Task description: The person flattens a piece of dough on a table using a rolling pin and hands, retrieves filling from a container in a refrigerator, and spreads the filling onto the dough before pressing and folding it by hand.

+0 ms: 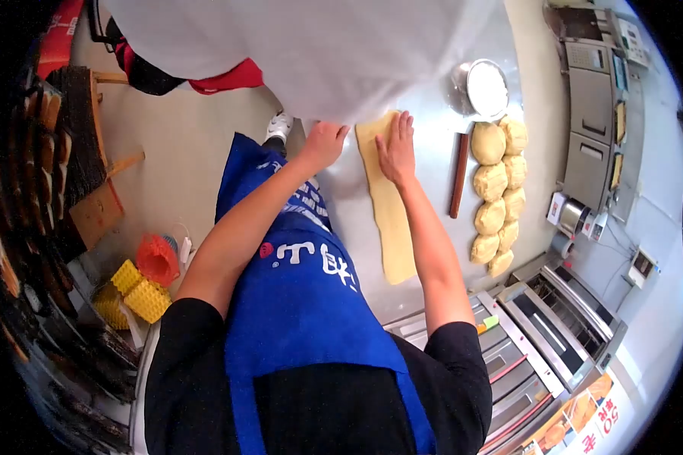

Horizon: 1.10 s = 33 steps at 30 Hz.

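Observation:
A long flat strip of pale yellow dough lies on the metal table. My right hand rests flat on its upper part, fingers stretched out and the thumb apart. To the left of the strip, my left hand is closed with curled fingers at the table's edge; what it holds, if anything, is hidden. A reddish-brown rolling stick lies right of the strip. Beside the stick, several round dough pieces sit in two rows, below a metal bowl of white powder.
A large whitish surface fills the top centre, close to both hands. Ovens stand at the lower right, and steel cabinets at the upper right. Yellow textured items and a red-orange container are at the lower left.

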Each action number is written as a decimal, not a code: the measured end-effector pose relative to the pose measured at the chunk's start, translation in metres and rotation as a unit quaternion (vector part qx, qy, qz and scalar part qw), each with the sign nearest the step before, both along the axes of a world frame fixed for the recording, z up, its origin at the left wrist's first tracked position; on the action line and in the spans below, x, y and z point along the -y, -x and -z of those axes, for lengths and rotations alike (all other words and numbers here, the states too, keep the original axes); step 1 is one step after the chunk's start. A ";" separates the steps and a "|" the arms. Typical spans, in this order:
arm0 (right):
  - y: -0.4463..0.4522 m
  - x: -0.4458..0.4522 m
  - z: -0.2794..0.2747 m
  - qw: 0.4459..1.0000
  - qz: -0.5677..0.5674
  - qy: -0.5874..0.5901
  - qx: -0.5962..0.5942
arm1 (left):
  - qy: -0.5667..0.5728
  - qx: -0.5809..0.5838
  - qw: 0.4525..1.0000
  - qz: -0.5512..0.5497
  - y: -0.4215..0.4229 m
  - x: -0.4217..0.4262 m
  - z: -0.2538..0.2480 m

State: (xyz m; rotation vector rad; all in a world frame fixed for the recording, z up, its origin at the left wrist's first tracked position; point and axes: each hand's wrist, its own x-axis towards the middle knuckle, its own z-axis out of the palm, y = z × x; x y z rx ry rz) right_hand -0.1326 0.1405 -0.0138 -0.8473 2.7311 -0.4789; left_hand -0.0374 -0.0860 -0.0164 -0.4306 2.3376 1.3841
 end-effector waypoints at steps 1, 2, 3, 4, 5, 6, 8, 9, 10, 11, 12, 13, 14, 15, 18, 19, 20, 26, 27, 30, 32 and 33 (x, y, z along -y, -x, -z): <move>0.000 -0.004 -0.005 0.998 0.005 -0.001 0.055 | -0.001 -0.002 1.000 -0.003 -0.004 -0.002 0.006; -0.003 -0.006 -0.008 0.999 0.005 -0.004 0.054 | 0.045 -0.120 0.990 -0.053 -0.010 -0.007 0.009; -0.005 -0.001 -0.013 0.999 -0.037 -0.024 -0.002 | 0.091 -0.237 0.962 -0.102 -0.012 -0.010 0.016; -0.008 0.007 -0.019 0.994 -0.082 -0.045 -0.057 | 0.089 -0.237 0.961 -0.106 -0.011 -0.011 0.017; -0.018 0.019 -0.020 0.995 -0.086 -0.052 -0.010 | 0.115 -0.276 0.947 -0.115 -0.011 -0.011 0.018; -0.030 0.026 -0.014 0.996 -0.077 -0.034 -0.008 | 0.139 -0.311 0.933 -0.118 -0.016 -0.012 0.018; -0.029 0.033 -0.010 0.998 -0.062 -0.007 -0.014 | 0.129 -0.315 0.934 -0.108 -0.019 -0.019 0.046; -0.017 0.030 -0.015 0.996 -0.087 -0.020 0.023 | 0.115 -0.308 0.938 -0.106 -0.020 -0.019 0.044; -0.022 0.019 -0.021 0.991 -0.107 -0.040 0.068 | 0.102 -0.301 0.942 -0.103 -0.021 -0.019 0.044; -0.025 0.015 -0.022 0.992 -0.102 -0.041 0.068 | 0.089 -0.294 0.946 -0.101 -0.022 -0.020 0.045; -0.024 0.018 -0.026 0.991 -0.121 -0.039 0.035 | 0.045 -0.283 0.954 -0.088 -0.020 -0.017 0.040; -0.026 0.019 -0.025 0.989 -0.143 -0.036 0.003 | 0.003 -0.270 0.960 -0.077 -0.018 -0.013 0.033; -0.039 0.020 -0.003 0.987 -0.151 -0.046 0.012 | -0.056 -0.224 0.969 -0.083 -0.021 -0.013 0.023; -0.044 0.021 -0.005 0.988 -0.148 -0.044 0.014 | -0.110 -0.175 0.974 -0.094 -0.024 -0.014 0.021; -0.033 0.023 -0.014 0.987 -0.151 -0.038 0.042 | -0.054 -0.158 0.985 -0.052 -0.022 -0.012 0.016; -0.032 0.021 -0.021 0.988 -0.143 -0.039 0.041 | -0.056 -0.158 0.985 -0.045 -0.024 -0.014 0.012; -0.026 0.023 -0.028 0.990 -0.135 -0.011 0.031 | -0.062 -0.162 0.984 -0.044 -0.022 -0.013 0.009; -0.034 0.027 -0.009 0.987 -0.148 -0.055 0.022 | -0.029 -0.207 0.978 -0.026 -0.032 -0.017 0.029; -0.041 0.020 -0.015 0.988 -0.140 -0.054 0.026 | -0.031 -0.203 0.978 -0.017 -0.038 -0.020 0.027; -0.063 0.003 -0.025 0.996 -0.044 0.047 -0.064 | -0.042 -0.206 0.977 -0.047 -0.037 -0.020 0.024; -0.089 -0.011 -0.011 0.997 -0.062 0.014 -0.049 | -0.046 -0.179 0.982 -0.032 -0.035 -0.016 0.025; -0.099 -0.015 -0.015 0.997 -0.070 -0.025 -0.033 | -0.047 -0.176 0.983 -0.028 -0.038 -0.018 0.026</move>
